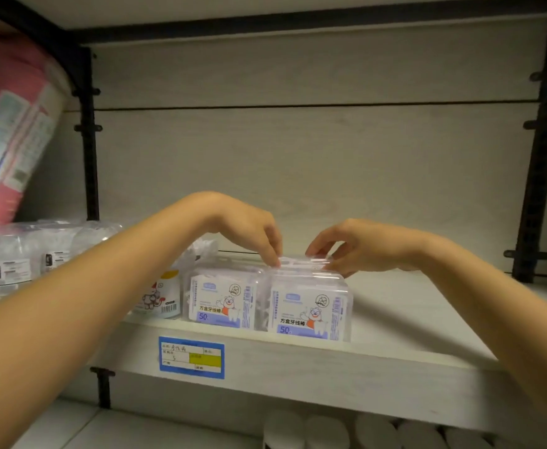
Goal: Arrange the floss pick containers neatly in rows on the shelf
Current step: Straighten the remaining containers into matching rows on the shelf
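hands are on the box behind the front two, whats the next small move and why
Likely ease the held container down behind the right front container and release. The left hand and right hand both pinch its top edge, and it seems to stand higher than that one on the shelf.

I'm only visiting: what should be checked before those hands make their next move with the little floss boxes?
1. Grip: left hand and right hand both pinch the top edge of the held box: ok.
2. Held box fully set down at the right box: cannot tell, its base is hidden.
3. Labels of the left box and right box face front: ok.
4. Front boxes flush with each other: cannot tell from this angle.
5. Bare shelf to the right for more boxes: ok.
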A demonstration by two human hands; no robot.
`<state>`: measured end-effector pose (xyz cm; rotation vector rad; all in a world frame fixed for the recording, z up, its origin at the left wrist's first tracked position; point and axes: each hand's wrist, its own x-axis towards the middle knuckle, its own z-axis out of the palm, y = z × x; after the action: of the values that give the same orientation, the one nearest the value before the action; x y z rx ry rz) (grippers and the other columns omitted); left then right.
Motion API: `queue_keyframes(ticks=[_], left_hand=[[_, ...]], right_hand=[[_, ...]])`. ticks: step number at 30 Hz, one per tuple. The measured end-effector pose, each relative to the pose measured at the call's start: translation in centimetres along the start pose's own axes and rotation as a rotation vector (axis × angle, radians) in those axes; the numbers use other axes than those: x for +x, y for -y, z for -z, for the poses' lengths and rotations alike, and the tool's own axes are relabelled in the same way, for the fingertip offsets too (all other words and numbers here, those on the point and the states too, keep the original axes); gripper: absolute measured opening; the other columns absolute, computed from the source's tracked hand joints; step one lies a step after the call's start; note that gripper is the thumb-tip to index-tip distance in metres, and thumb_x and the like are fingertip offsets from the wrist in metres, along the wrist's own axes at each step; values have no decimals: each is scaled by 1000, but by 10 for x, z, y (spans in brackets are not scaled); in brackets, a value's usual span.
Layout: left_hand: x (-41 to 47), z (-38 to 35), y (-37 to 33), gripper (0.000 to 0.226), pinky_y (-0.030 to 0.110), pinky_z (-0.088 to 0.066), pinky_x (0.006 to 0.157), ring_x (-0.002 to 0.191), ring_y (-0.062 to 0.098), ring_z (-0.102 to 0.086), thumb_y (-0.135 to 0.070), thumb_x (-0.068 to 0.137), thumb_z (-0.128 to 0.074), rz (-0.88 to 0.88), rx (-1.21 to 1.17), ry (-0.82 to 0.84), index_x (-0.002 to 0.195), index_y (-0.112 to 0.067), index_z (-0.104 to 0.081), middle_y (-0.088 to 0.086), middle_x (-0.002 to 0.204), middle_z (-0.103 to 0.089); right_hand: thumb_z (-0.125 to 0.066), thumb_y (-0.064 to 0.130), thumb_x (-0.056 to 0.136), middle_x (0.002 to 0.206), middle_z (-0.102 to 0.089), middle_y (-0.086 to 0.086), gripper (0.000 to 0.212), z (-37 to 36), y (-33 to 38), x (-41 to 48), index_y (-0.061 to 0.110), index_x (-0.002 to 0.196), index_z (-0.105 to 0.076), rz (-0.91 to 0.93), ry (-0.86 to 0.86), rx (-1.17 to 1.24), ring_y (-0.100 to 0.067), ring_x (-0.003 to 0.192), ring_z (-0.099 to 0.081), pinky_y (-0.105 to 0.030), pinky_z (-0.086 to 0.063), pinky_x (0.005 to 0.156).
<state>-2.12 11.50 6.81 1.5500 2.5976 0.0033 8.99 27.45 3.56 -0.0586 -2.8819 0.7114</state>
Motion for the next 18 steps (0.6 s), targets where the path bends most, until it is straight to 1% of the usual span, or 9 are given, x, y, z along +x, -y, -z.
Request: queue_keyframes(ticks=[4, 6, 8, 10, 13, 15, 16, 18], left_hand=[[-3, 3, -2, 26, 36, -33, 109, 106, 11, -51, -30, 90, -56, 10, 3, 63, 112, -20, -64, -8, 107, -60], [-7, 4, -4, 28, 36, -30, 111, 111, 11, -50, -31, 92, -53, 20, 11, 97, 116, -20, -62, -9, 113, -59], [-11, 4, -6, 33, 35, -29, 112, 119, 11, -49, -29, 94, -49, 26, -8, 114, 122, -17, -60, -8, 124, -59], [-17, 5, -8, 35, 30, -29, 111, 125, 12, -48, -28, 97, -42, 31, -49, 104, 126, -15, -58, -4, 131, -57], [-30, 8, -9, 40, 24, -28, 107, 126, 11, -47, -33, 99, -36, 56, -76, 58, 131, -15, -52, -5, 136, -53], [-38, 8, -5, 45, 23, -27, 106, 126, 11, -47, -39, 98, -33, 91, -51, 67, 134, -15, -49, -6, 137, -51], [-41, 7, -3, 48, 24, -26, 109, 127, 12, -46, -42, 98, -32, 111, -27, 85, 134, -15, -48, -6, 137, -49], [-45, 4, 3, 52, 34, -23, 115, 131, 14, -42, -48, 96, -31, 133, 18, 117, 135, -18, -48, -5, 142, -47]], right_hand=[[-60, 2, 86, 120, -61, -8, 33, 6, 0, -3, 7, 119, -60, -39, 131, 83, -17, 96, -65, -20, -55, 82], [-58, 3, 88, 122, -61, -7, 33, 8, 2, -5, 9, 121, -59, -67, 180, 91, -14, 101, -64, -23, -54, 87], [-51, 5, 92, 121, -61, -4, 31, 9, 5, -8, 11, 122, -59, -102, 190, 129, -13, 103, -61, -26, -53, 90], [-44, 18, 97, 119, -63, 0, 29, 9, 9, -12, 15, 120, -60, -131, 166, 149, -13, 105, -60, -29, -52, 92], [-37, 44, 95, 122, -61, 6, 42, 4, 15, -18, 20, 122, -59, -139, 121, 105, -11, 113, -57, -32, -46, 100], [-36, 56, 87, 125, -58, 11, 53, -1, 20, -22, 24, 124, -56, -127, 115, 58, -6, 114, -54, -29, -43, 102], [-36, 60, 83, 125, -57, 16, 55, -4, 22, -24, 29, 123, -55, -116, 127, 37, -1, 114, -53, -23, -42, 101], [-34, 58, 84, 118, -53, 29, 43, -9, 27, -29, 39, 120, -50, -94, 162, 8, 12, 106, -49, -5, -40, 90]])
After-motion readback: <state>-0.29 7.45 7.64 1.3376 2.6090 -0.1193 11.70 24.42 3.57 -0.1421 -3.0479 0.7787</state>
